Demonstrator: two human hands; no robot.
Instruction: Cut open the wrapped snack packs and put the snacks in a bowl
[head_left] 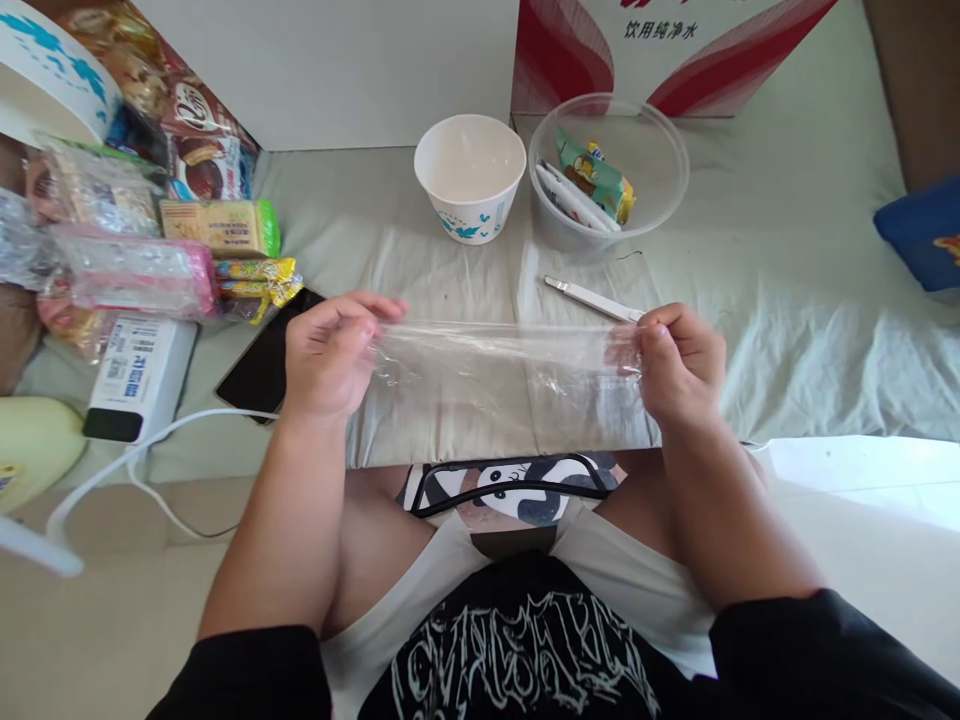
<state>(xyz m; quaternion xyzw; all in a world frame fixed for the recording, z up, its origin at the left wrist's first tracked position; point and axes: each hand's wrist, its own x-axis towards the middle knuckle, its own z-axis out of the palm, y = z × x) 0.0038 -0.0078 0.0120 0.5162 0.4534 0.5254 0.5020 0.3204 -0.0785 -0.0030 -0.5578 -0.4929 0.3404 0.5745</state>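
Note:
A sheet of clear plastic film [502, 350] is stretched sideways between my two hands, above the front of the cloth-covered surface. My left hand [334, 355] pinches its left end. At the other end, my right hand [681, 365] grips the film between thumb and curled fingers. Just behind the film lies a white utility knife [589, 298], its handle end partly hidden by my right hand. Farther back stands a white paper bowl [470, 185] with blue leaf prints. To its right, a clear plastic bowl [656, 180] holds several small wrapped packets [592, 180].
Packaged snacks [135, 270] are heaped at the left, near a black phone [259, 350], a white box [142, 375] and a white cable [187, 420]. A large white-and-red carton [330, 70] stands along the back. A blue object [919, 230] sits at the right edge.

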